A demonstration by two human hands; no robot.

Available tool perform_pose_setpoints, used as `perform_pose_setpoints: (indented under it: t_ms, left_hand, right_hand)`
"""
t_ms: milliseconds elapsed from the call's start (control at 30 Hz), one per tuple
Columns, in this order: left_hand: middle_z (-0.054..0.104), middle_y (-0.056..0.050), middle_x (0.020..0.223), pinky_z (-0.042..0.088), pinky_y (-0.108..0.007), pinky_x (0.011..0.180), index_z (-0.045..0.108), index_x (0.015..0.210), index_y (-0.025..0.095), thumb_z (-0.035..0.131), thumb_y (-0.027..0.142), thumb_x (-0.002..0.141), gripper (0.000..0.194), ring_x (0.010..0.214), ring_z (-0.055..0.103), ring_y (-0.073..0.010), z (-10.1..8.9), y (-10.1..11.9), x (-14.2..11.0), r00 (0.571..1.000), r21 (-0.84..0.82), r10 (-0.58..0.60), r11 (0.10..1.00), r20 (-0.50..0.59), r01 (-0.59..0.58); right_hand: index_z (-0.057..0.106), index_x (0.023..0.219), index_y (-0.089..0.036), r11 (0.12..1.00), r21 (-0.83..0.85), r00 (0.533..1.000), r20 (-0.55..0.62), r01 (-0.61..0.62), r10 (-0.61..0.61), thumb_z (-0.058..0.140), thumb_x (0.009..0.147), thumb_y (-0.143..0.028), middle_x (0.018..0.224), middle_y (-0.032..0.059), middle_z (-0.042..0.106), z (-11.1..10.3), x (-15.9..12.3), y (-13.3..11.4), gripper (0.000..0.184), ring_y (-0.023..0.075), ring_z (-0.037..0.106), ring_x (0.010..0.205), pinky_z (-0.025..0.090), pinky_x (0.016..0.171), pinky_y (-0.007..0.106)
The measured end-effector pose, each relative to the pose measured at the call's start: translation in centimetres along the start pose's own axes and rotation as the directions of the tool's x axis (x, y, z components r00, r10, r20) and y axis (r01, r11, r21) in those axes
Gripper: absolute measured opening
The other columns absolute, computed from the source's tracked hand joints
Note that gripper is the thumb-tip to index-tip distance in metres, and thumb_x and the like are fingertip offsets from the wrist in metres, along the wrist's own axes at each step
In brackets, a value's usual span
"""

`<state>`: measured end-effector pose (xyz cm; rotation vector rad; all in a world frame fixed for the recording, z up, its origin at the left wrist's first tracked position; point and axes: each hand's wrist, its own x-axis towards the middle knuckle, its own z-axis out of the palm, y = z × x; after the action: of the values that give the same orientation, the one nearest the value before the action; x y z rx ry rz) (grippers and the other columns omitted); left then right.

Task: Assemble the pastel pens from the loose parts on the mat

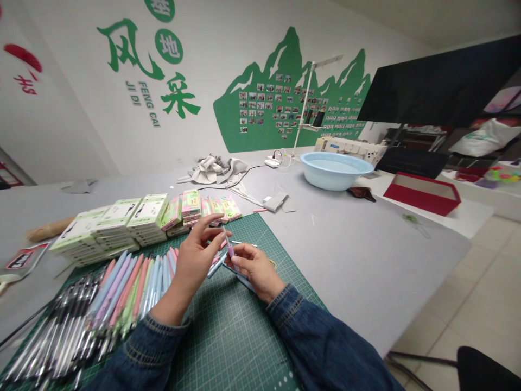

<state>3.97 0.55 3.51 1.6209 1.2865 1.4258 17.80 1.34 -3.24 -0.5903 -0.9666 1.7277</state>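
Observation:
Over the green cutting mat (244,347), both hands meet at a slim pen (230,250) with a lilac lower part and a thin, pale upper end. My right hand (257,270) pinches the lilac part between thumb and fingers. At the upper end, my left hand (197,252) has its thumb and fingertips closed on the thin part, its forefinger raised. Light blue pen pieces (217,266) lie just beneath the hands, partly hidden. Left of my left wrist are rows of pastel pens (126,288) and many clear, black-gripped pens (61,326).
White-green boxes (116,217) are stacked behind the pens, beside smaller pink-green boxes (191,203). Farther back are crumpled cloth (211,169), a power strip (272,162), a light blue basin (336,176) and a sewing machine (350,146). A red box (423,193) stands at right.

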Motion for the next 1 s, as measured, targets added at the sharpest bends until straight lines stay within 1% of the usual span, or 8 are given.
perform_pose_setpoints:
  t_ms: [100,200,300,433,633,767,900,1000]
  left_hand:
    - [0.07,-0.004,0.099,0.049,-0.025,0.067,0.062,0.114,0.024,0.058,0.034,0.082,0.034,0.085,0.065,-0.0178,-0.4,-0.3,0.1,0.999,0.129,0.047,0.99,0.018,-0.049]
    - [0.07,-0.004,0.1,0.049,-0.027,0.074,0.068,0.102,0.022,0.059,0.035,0.081,0.026,0.091,0.064,-0.0192,-0.9,-0.3,0.4,0.995,0.179,0.102,0.978,0.013,-0.103]
    - [0.07,-0.004,0.095,0.049,-0.028,0.075,0.067,0.097,0.02,0.06,0.035,0.079,0.025,0.09,0.064,-0.0197,-1.1,-0.2,0.8,0.996,0.171,0.086,0.981,0.039,-0.091]
    - [0.069,-0.004,0.089,0.049,-0.028,0.073,0.065,0.089,0.018,0.062,0.032,0.077,0.019,0.085,0.063,-0.0188,-1.4,0.0,1.1,0.992,0.117,0.02,0.993,0.128,-0.035]
    - [0.067,-0.004,0.084,0.048,-0.027,0.07,0.064,0.086,0.017,0.063,0.029,0.076,0.015,0.079,0.062,-0.017,-1.8,-0.1,1.3,0.984,0.024,-0.017,1.0,0.178,0.013]
    - [0.066,-0.003,0.082,0.046,-0.025,0.066,0.065,0.086,0.016,0.065,0.03,0.075,0.017,0.074,0.06,-0.0152,-1.9,-0.5,1.3,0.989,-0.029,-0.051,0.998,0.141,0.055]
    - [0.064,-0.002,0.079,0.044,-0.024,0.063,0.064,0.087,0.016,0.066,0.031,0.074,0.02,0.065,0.054,-0.0114,-2.0,-0.5,1.5,0.998,-0.058,-0.049,0.997,0.042,0.051]
    - [0.064,-0.001,0.078,0.045,-0.024,0.067,0.065,0.086,0.016,0.068,0.03,0.073,0.019,0.068,0.055,-0.0119,-2.0,-0.3,1.5,0.998,-0.039,-0.054,0.998,0.044,0.056]
  right_hand:
    - [0.068,0.083,-0.016,1.0,0.021,1.0,-0.011,-0.012,0.012,0.08,0.062,-0.027,0.085,0.0028,0.068,0.0,0.0,0.0,0.026,0.0139,0.063,0.079,0.047,0.087,0.033]
    - [0.068,0.086,-0.016,0.999,0.028,1.0,0.007,-0.019,0.019,0.079,0.064,-0.027,0.087,0.0035,0.068,0.0,0.0,0.0,0.027,0.0144,0.064,0.082,0.046,0.089,0.034]
    - [0.068,0.086,-0.016,1.0,-0.003,1.0,0.011,-0.027,0.027,0.079,0.064,-0.028,0.086,0.0032,0.068,0.0,0.0,-0.1,0.027,0.0148,0.064,0.081,0.046,0.089,0.035]
    - [0.069,0.085,-0.016,1.0,-0.022,1.0,0.009,-0.014,0.014,0.079,0.063,-0.03,0.084,0.0032,0.068,-0.1,0.0,0.1,0.028,0.0149,0.064,0.078,0.047,0.087,0.035]
    - [0.069,0.09,-0.015,1.0,-0.014,1.0,0.022,-0.018,0.018,0.077,0.067,-0.032,0.084,0.0056,0.068,-0.1,-0.2,0.2,0.03,0.0134,0.062,0.075,0.047,0.076,0.03]
    - [0.069,0.092,-0.015,0.998,-0.002,0.995,0.072,-0.068,0.068,0.074,0.071,-0.034,0.081,0.0045,0.067,0.1,-0.4,-0.1,0.029,0.0095,0.059,0.065,0.046,0.068,0.025]
    - [0.068,0.094,-0.015,0.997,0.004,0.984,0.159,-0.077,0.075,0.07,0.075,-0.037,0.081,0.0041,0.067,0.2,-0.5,-0.4,0.03,0.0084,0.06,0.063,0.047,0.069,0.025]
    - [0.068,0.095,-0.015,0.996,0.006,0.982,0.167,-0.086,0.084,0.071,0.074,-0.039,0.082,0.0045,0.067,0.2,-0.6,-0.4,0.032,0.0095,0.061,0.065,0.047,0.07,0.026]
